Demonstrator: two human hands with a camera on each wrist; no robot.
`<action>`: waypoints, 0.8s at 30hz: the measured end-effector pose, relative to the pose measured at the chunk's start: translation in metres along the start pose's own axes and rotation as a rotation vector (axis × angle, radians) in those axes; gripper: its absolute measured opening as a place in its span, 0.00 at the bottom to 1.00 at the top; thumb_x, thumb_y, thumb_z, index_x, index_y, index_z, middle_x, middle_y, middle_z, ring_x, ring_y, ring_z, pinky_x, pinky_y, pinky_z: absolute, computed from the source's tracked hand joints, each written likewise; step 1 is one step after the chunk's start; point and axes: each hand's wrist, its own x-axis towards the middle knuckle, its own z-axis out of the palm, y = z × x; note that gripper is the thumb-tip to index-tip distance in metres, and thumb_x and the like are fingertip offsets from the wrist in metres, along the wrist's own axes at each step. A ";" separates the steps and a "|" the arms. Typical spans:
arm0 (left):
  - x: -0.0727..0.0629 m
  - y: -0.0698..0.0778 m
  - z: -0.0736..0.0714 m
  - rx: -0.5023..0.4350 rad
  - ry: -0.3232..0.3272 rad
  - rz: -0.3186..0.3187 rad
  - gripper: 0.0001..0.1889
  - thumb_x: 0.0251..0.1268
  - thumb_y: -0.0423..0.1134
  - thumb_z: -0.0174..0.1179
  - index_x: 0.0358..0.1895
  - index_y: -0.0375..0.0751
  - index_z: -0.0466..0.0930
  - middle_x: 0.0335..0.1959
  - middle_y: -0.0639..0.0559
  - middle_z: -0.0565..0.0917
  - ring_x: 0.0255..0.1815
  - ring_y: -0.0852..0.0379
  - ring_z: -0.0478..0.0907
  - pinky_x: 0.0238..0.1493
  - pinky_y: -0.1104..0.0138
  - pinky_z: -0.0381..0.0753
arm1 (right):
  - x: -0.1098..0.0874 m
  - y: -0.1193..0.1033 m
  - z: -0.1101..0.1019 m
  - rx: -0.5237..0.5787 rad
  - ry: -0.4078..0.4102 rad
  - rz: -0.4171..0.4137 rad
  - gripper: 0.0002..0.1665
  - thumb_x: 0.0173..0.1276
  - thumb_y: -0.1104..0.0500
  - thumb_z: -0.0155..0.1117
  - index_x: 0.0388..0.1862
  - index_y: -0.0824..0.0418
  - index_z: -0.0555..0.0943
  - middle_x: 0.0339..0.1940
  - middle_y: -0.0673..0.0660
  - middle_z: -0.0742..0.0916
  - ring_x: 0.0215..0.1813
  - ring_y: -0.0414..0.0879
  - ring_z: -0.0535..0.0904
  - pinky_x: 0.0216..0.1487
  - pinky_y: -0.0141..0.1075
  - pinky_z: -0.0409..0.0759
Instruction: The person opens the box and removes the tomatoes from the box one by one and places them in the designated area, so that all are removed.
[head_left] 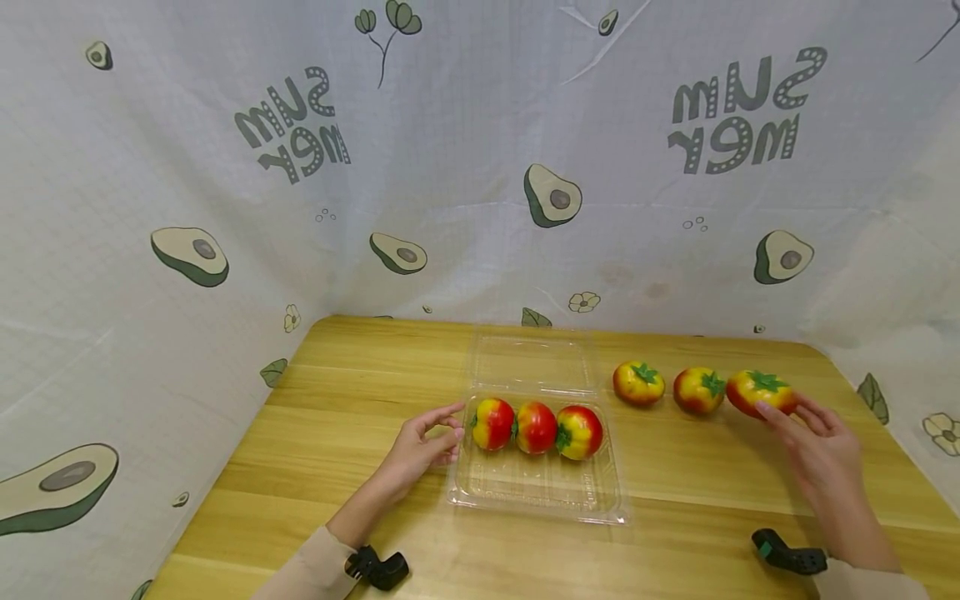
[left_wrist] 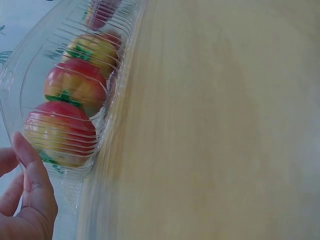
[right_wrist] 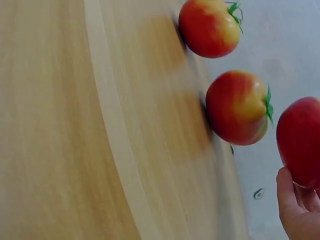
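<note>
My left hand (head_left: 418,450) is at the left side of a clear plastic clamshell box (head_left: 525,492), pinching its rim between thumb and fingers. The lid lies folded back, and three red-and-yellow tomatoes with green leafy tops sit in a row inside, among them a left one (head_left: 492,424), a middle one (head_left: 536,427) and a right one (head_left: 581,432). Over at the right, my right hand (head_left: 825,454) grips another tomato (head_left: 759,392) with thumb and fingers; the right wrist view shows this tomato (right_wrist: 301,142) above the fingertips.
Two more tomatoes stand on the wooden table (head_left: 337,375) between box and right hand: one on the left (head_left: 638,383) and one on the right (head_left: 699,391), close beside the held one. A white curtain (head_left: 465,167) printed with avocados hangs behind the table.
</note>
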 end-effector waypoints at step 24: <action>0.000 0.000 0.001 -0.011 -0.001 0.006 0.26 0.70 0.32 0.62 0.70 0.36 0.72 0.47 0.45 0.75 0.28 0.60 0.78 0.33 0.71 0.84 | 0.017 -0.002 -0.005 -0.020 0.128 0.021 0.27 0.60 0.77 0.69 0.51 0.49 0.84 0.50 0.43 0.76 0.44 0.33 0.78 0.36 0.31 0.85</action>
